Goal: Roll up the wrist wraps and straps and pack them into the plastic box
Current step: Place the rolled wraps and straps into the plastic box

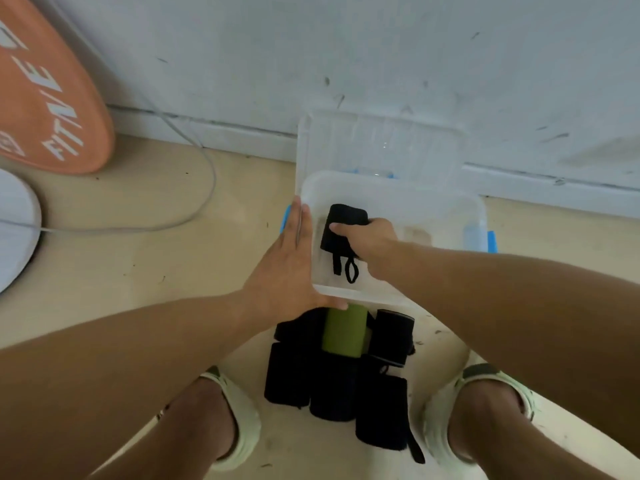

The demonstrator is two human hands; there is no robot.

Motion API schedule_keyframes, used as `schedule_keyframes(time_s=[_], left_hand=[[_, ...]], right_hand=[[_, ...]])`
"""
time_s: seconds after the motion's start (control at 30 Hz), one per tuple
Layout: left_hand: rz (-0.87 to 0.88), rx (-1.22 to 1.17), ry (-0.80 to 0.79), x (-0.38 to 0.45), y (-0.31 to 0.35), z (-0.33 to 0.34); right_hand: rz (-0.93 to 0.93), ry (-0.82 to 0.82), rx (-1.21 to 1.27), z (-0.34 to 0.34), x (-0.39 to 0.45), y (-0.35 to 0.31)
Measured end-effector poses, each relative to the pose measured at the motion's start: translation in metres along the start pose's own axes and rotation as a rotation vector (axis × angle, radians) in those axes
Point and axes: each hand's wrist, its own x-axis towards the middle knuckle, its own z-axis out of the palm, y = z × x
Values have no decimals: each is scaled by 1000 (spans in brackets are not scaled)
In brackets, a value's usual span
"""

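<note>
Right hand (370,242) grips black wrap (341,228) inside box (391,188).

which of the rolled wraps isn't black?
The green roll, lying on the floor just in front of the plastic box, under the left hand's thumb. Every other roll in view is black.

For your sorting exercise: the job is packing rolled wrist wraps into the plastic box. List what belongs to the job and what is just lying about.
Job:
plastic box
black wrap in right hand
left hand on box rim
green roll
black rolls

Lying about:
orange board
cable
box lid
</note>
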Motion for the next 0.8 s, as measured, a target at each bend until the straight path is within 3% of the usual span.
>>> schedule_keyframes(time_s=[0.47,0.67,0.73,0.8], left_hand=[[-56,106,-47,-1,4,-6],[-152,242,-181,1,25,-27],[-186,284,-221,-1,36,-33],[-188,296,-244,-7,47,-34]], right_hand=[[-38,-120,-125,-18,7,-4],[-342,73,-362,-80,-69,-50],[-497,82,-499,-100,-109,-59],[-565,-12,-623,-112,-148,-55]])
